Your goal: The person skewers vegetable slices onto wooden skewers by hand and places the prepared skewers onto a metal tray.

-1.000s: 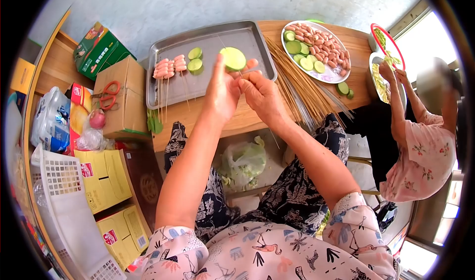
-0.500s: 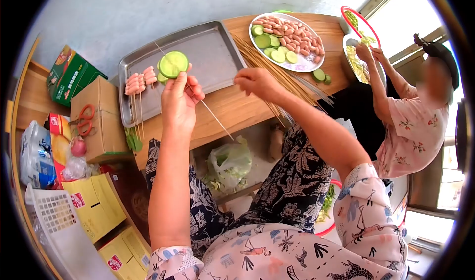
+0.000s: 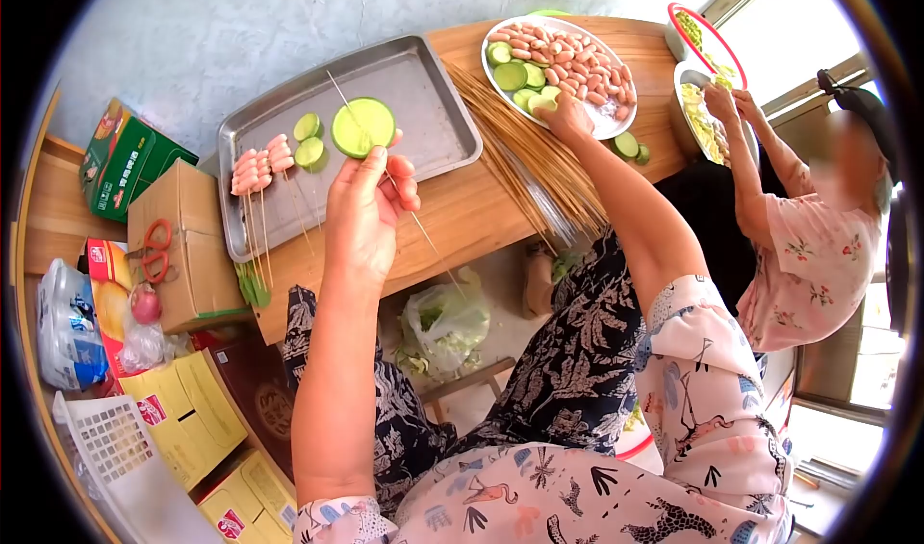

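My left hand [image 3: 371,198] is closed on a thin bamboo skewer [image 3: 423,233], with a round green zucchini slice [image 3: 363,127] threaded on it above the fingertips. Behind it, more zucchini slices on a skewer [image 3: 310,154] lie on the grey metal tray [image 3: 395,73], beside skewers of short pink sausages [image 3: 252,171]. My right hand [image 3: 568,121] reaches onto the white plate [image 3: 616,128], its curled fingers touching the zucchini slices [image 3: 527,100] at the near rim. Its fingertips are partly hidden. Little pink sausages [image 3: 582,63] fill the rest of the plate.
Loose bamboo skewers [image 3: 510,150] lie between tray and plate. Zucchini ends [image 3: 626,146] sit right of the plate. At right a co-worker [image 3: 808,227] works over a bowl [image 3: 688,126]. Boxes [image 3: 178,236] and red scissors [image 3: 156,251] stand at left; a plastic bag [image 3: 445,318] is below.
My right hand has moved right from above the loose skewers to the slices on the plate. My left hand has shifted slightly right, still holding the skewer with its slice.
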### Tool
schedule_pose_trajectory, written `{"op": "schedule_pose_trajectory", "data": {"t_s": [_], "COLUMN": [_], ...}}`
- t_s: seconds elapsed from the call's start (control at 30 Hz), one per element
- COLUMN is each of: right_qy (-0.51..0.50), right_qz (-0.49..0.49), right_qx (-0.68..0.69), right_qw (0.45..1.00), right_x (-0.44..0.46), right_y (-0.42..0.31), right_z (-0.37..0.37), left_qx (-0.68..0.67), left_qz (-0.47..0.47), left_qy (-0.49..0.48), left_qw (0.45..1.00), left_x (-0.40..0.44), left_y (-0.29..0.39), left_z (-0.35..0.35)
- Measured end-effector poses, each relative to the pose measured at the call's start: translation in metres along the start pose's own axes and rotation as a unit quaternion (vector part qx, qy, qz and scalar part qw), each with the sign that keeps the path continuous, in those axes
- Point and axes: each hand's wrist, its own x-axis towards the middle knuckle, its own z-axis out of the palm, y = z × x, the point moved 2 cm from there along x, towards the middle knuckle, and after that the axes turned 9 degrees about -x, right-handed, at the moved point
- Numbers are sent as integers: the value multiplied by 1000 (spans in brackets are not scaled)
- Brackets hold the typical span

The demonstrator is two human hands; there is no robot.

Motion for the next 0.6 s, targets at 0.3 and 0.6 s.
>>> {"op": "schedule_pose_trajectory", "data": {"t_s": [0.3,0.6], "right_qy": [48,-337], "right_qz": [6,-104], "right_qx": [162,638], "right_qw": [986,685], "right_x": [12,-168], "right_y": [-9,-151], "right_z": [-3,-89], "left_qx": [1,-36], "left_qz": [17,57], "left_qy": [5,-6], "left_qw": [1000,998], "left_x": [5,3], "left_y": [9,12], "left_z": [0,6]}}
